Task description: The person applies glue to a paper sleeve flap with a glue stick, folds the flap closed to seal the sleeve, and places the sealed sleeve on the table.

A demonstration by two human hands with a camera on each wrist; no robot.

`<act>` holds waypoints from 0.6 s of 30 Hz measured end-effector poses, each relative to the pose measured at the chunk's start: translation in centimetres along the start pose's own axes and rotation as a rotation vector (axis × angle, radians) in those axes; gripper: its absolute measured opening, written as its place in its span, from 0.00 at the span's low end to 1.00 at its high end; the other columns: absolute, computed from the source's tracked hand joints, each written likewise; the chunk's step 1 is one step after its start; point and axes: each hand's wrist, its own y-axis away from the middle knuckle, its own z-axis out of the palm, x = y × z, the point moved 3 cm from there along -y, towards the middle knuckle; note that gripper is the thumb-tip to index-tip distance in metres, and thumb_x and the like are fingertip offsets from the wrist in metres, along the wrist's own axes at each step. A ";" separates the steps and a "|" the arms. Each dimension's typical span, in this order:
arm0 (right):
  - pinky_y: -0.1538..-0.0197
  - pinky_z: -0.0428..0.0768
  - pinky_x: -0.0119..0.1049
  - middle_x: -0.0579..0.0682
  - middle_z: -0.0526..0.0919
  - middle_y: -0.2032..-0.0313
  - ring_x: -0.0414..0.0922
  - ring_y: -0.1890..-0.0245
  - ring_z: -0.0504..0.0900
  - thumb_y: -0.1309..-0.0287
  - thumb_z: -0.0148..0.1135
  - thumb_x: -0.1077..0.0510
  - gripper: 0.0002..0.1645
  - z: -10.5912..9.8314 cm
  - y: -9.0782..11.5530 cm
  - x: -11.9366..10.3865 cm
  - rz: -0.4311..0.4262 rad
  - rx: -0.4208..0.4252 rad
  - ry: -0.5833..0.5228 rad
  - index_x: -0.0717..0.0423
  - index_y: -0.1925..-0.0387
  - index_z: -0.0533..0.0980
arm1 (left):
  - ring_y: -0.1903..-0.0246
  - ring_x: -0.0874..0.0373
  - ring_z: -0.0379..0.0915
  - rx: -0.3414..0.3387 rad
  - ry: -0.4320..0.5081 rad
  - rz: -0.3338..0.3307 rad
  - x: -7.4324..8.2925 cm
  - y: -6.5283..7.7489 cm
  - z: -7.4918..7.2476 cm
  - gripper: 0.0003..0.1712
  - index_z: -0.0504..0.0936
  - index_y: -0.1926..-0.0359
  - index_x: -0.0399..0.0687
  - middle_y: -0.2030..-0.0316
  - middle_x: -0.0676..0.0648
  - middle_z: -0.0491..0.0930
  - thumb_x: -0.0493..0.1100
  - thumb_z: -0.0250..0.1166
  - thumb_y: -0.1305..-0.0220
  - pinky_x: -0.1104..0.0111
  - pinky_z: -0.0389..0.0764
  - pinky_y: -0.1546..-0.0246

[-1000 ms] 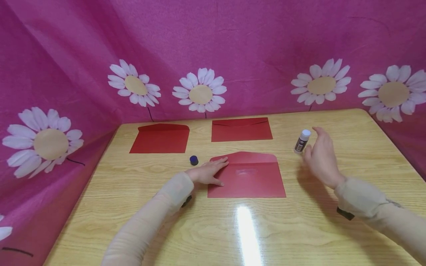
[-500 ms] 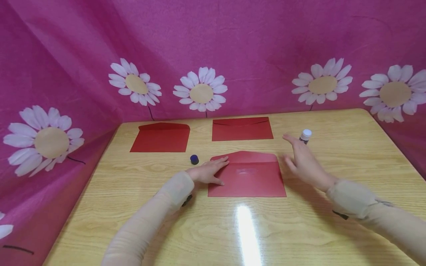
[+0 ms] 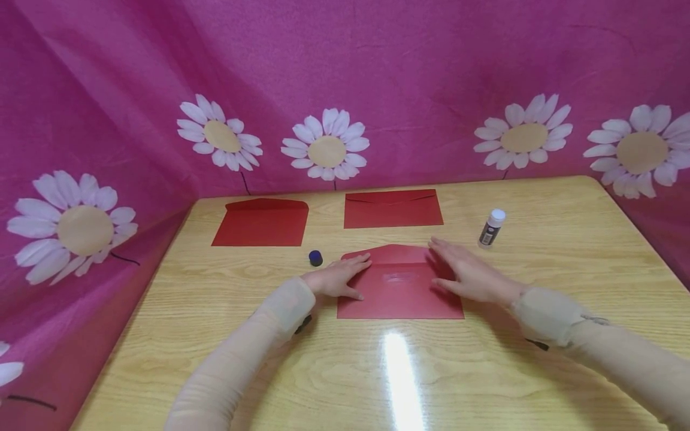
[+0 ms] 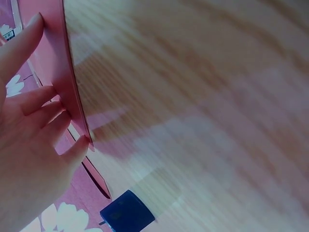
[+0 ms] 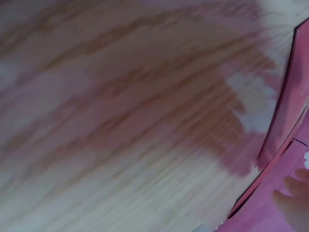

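Observation:
A red envelope [image 3: 399,302] lies in front of me with its flap [image 3: 396,255] unfolded away from me. On its middle shows a pale shiny smear [image 3: 398,277]. My left hand [image 3: 335,281] rests on the left part of the envelope, fingers spread and straight. Over the right edge reaches my right hand [image 3: 474,278], fingers extended, with its fingertips at the flap and thumb over the body. In the left wrist view, fingertips touch the envelope [image 4: 53,53]. The right wrist view catches only part of the right hand [image 5: 297,200], beside the envelope's edge [image 5: 286,101].
A glue stick [image 3: 491,230] with a white top stands at the right. A small dark blue cap [image 3: 315,258] sits left of the envelope. Behind lie two more envelopes, one with its flap up [image 3: 261,224] and one folded closed [image 3: 393,211]. A flowered pink cloth [image 3: 409,90] hangs behind the table.
My right hand has moved left, from beside the glue stick to the right side of the near envelope. The left hand has stayed in place.

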 end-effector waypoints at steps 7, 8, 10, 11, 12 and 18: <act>0.39 0.54 0.53 0.64 0.52 0.36 0.60 0.38 0.53 0.52 0.63 0.46 0.47 1.2 -0.2 0.3 -0.015 -0.070 0.004 0.64 0.37 0.54 | 0.34 0.55 0.37 0.013 -0.013 -0.003 0.1 0.0 0.0 0.45 0.49 0.33 0.51 0.32 0.52 0.41 0.52 0.62 0.47 0.57 0.43 0.36; 0.39 0.54 0.53 0.63 0.51 0.36 0.59 0.37 0.53 0.52 0.63 0.46 0.48 1.3 -0.3 0.4 -0.007 -0.084 -0.002 0.63 0.36 0.54 | 0.34 0.55 0.37 0.016 -0.016 -0.005 0.1 0.0 0.0 0.45 0.50 0.33 0.51 0.32 0.53 0.41 0.52 0.63 0.47 0.57 0.43 0.36; 0.38 0.52 0.53 0.62 0.50 0.35 0.59 0.37 0.51 0.53 0.64 0.46 0.48 1.4 -0.4 0.5 0.018 -0.107 -0.020 0.61 0.36 0.53 | 0.34 0.55 0.37 0.026 -0.015 -0.010 0.3 0.0 -0.1 0.45 0.50 0.33 0.51 0.32 0.53 0.42 0.52 0.63 0.47 0.57 0.44 0.36; 0.38 0.51 0.54 0.62 0.49 0.35 0.59 0.36 0.50 0.53 0.64 0.46 0.49 1.4 -0.4 0.5 0.033 -0.116 -0.033 0.61 0.35 0.52 | 0.34 0.55 0.37 0.033 -0.018 -0.009 0.3 0.0 -0.1 0.45 0.51 0.33 0.51 0.32 0.53 0.42 0.52 0.63 0.48 0.58 0.44 0.36; 0.38 0.50 0.54 0.62 0.48 0.35 0.59 0.36 0.49 0.53 0.64 0.46 0.50 1.4 -0.5 0.6 0.047 -0.124 -0.050 0.61 0.35 0.51 | 0.34 0.55 0.38 0.043 -0.025 -0.005 0.4 0.0 -0.1 0.44 0.52 0.33 0.51 0.32 0.52 0.43 0.52 0.63 0.48 0.58 0.44 0.36; 0.38 0.44 0.56 0.65 0.45 0.35 0.61 0.36 0.44 0.58 0.68 0.49 0.56 1.1 -1.2 0.6 0.081 -0.146 -0.130 0.66 0.35 0.47 | 0.34 0.51 0.40 0.139 -0.098 0.031 1.0 0.2 -0.4 0.45 0.56 0.35 0.48 0.33 0.45 0.43 0.50 0.67 0.51 0.57 0.46 0.37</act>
